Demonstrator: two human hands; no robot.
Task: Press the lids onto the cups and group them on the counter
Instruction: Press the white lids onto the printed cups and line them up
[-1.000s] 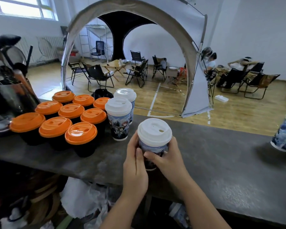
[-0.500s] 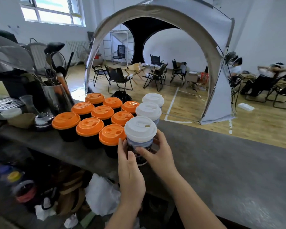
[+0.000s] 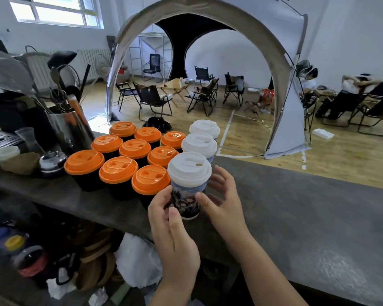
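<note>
- cup w/ white lid (image 3: 188,195) at frame centre on counter (image 3: 296,217), just beside orange-lid cups (image 3: 117,171), prob. joining the group.
- left hand (image 3: 173,237) & right hand (image 3: 224,204) pinch its sides, thumbs in front, prob. to square it up.

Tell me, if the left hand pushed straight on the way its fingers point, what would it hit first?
Probably the nearest orange-lidded cup: the left hand, gripping the white-lidded cup, points toward that cup's dark side just ahead, though depth is hard to judge.

No words, brands or numbers are legible; the printed cup (image 3: 187,202) shows only blurred artwork.
</note>
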